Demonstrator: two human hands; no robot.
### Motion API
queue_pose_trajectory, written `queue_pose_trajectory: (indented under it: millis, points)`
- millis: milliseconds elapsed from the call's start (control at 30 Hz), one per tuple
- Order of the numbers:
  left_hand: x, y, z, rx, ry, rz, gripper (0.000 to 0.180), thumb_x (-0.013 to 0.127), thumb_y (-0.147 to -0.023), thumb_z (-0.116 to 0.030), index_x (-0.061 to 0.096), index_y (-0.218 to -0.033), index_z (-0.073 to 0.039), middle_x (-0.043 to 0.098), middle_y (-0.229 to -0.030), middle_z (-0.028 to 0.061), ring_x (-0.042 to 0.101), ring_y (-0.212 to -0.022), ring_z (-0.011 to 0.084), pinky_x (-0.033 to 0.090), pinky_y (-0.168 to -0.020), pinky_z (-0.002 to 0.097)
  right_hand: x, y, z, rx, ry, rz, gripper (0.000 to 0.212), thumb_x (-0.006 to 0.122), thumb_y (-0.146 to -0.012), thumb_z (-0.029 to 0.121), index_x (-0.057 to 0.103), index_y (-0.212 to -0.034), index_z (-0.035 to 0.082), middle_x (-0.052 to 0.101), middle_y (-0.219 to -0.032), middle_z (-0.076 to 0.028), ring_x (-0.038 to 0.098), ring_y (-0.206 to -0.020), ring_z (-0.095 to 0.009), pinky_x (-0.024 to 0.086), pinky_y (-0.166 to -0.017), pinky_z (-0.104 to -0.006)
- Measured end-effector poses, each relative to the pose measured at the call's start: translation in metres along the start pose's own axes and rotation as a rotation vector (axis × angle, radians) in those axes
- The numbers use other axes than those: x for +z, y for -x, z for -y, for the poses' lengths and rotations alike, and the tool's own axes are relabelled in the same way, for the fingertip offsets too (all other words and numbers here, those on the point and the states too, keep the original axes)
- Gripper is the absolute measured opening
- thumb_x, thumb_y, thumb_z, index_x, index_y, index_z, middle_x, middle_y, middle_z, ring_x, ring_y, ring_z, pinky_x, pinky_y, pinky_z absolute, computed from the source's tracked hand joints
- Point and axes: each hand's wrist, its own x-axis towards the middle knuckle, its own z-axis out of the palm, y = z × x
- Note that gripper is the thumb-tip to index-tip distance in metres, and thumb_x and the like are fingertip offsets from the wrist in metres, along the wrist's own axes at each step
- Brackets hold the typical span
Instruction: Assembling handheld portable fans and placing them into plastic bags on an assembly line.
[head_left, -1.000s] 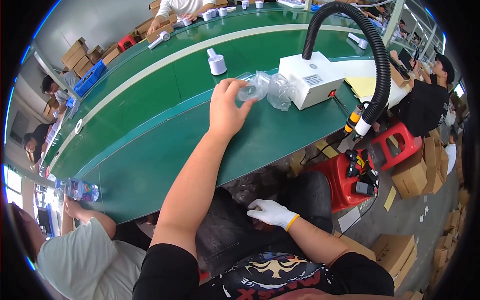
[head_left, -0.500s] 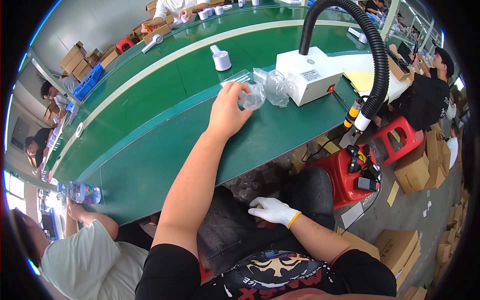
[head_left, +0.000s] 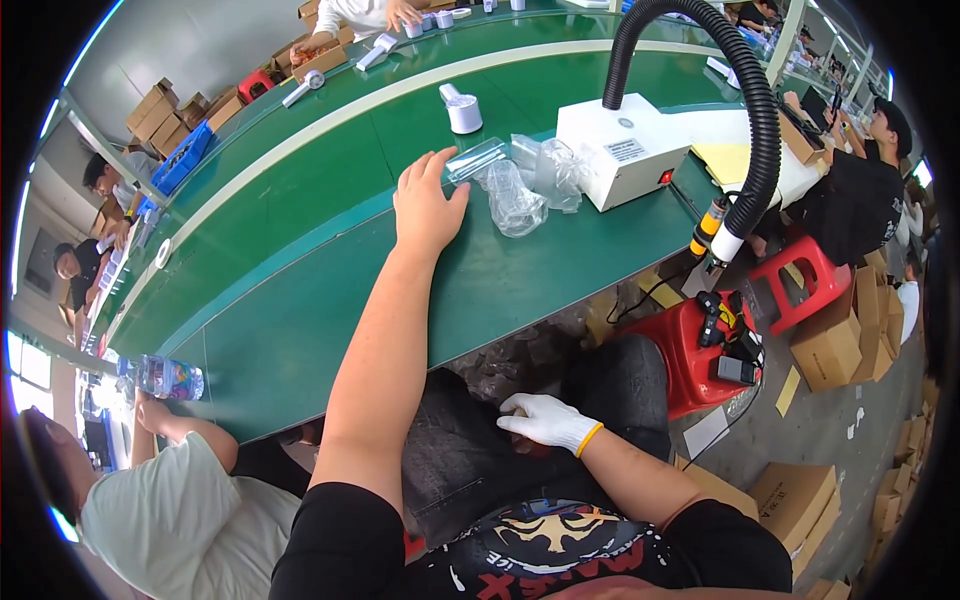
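My bare left hand is over the green table with its fingers spread and nothing in them. Its fingertips are close beside a shiny clear plastic piece; whether they touch it I cannot tell. Just right of that lies a crumpled clear plastic bag, with another clear bag against a white box-shaped machine. My right hand, in a white glove with a yellow cuff, rests on my lap. Its fingers are loosely extended, thumb a little apart, and no held thing shows.
A white scoop-shaped part stands on the green conveyor belt beyond. A black ribbed hose arches over the machine. To the right, a red stool bears black devices. A co-worker sits at the left by a plastic bottle.
My left hand has let go of the crumpled clear bag and moved left. The bag now lies on the table. The white part has shifted right; another white part shows on the far belt.
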Motion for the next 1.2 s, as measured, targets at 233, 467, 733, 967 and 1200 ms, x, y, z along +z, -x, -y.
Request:
queue_pose_trajectory:
  millis: [233, 467, 733, 967, 1200]
  points:
    - [0.014, -0.003, 0.004, -0.129, -0.086, 0.074, 0.058, 0.080, -0.088, -0.033, 0.064, -0.142, -0.020, 0.069, -0.126, 0.0097, 0.057, -0.129, 0.0350, 0.043, -0.110, 0.0483, 0.002, -0.001, -0.001, -0.012, 0.007, 0.004, 0.062, 0.064, -0.096, 0.054, 0.066, -0.133, 0.004, 0.076, -0.117, -0.018, 0.072, -0.111, -0.034, 0.054, -0.098, -0.0406]
    - [0.014, -0.002, 0.002, -0.175, -0.041, 0.044, 0.029, 0.082, -0.085, -0.033, 0.078, -0.109, -0.017, 0.070, -0.115, 0.0066, 0.059, -0.118, 0.0325, 0.046, -0.102, 0.0473, 0.003, -0.001, 0.002, -0.008, 0.008, 0.032, 0.063, 0.064, -0.097, 0.051, 0.064, -0.136, 0.002, 0.075, -0.118, -0.020, 0.076, -0.098, -0.032, 0.056, -0.093, -0.0393]
    - [0.011, 0.002, 0.008, -0.168, -0.047, -0.023, 0.023, 0.079, -0.087, -0.029, 0.079, -0.106, -0.018, 0.072, -0.115, 0.0089, 0.061, -0.118, 0.0347, 0.048, -0.101, 0.0461, 0.008, -0.003, -0.003, -0.006, -0.019, 0.001, 0.061, 0.065, -0.095, 0.053, 0.068, -0.131, 0.003, 0.076, -0.115, -0.020, 0.072, -0.110, -0.036, 0.054, -0.098, -0.0405]
    - [0.005, -0.007, 0.004, -0.199, -0.075, -0.078, 0.014, 0.078, -0.087, -0.023, 0.077, -0.100, -0.019, 0.071, -0.112, 0.0061, 0.061, -0.115, 0.0319, 0.049, -0.096, 0.0476, 0.010, -0.002, -0.003, -0.012, -0.019, 0.010, 0.059, 0.066, -0.096, 0.050, 0.068, -0.130, 0.003, 0.075, -0.116, -0.021, 0.072, -0.110, -0.036, 0.054, -0.098, -0.0400]
    - [-0.010, -0.010, -0.004, -0.305, 0.134, -0.177, 0.011, 0.077, -0.090, -0.021, 0.075, -0.099, -0.016, 0.072, -0.104, 0.0047, 0.069, -0.089, 0.0259, 0.055, -0.078, 0.0413, 0.002, -0.003, -0.002, -0.008, -0.104, -0.005, 0.055, 0.067, -0.096, 0.046, 0.068, -0.130, 0.002, 0.076, -0.116, -0.019, 0.072, -0.110, -0.033, 0.054, -0.098, -0.0389]
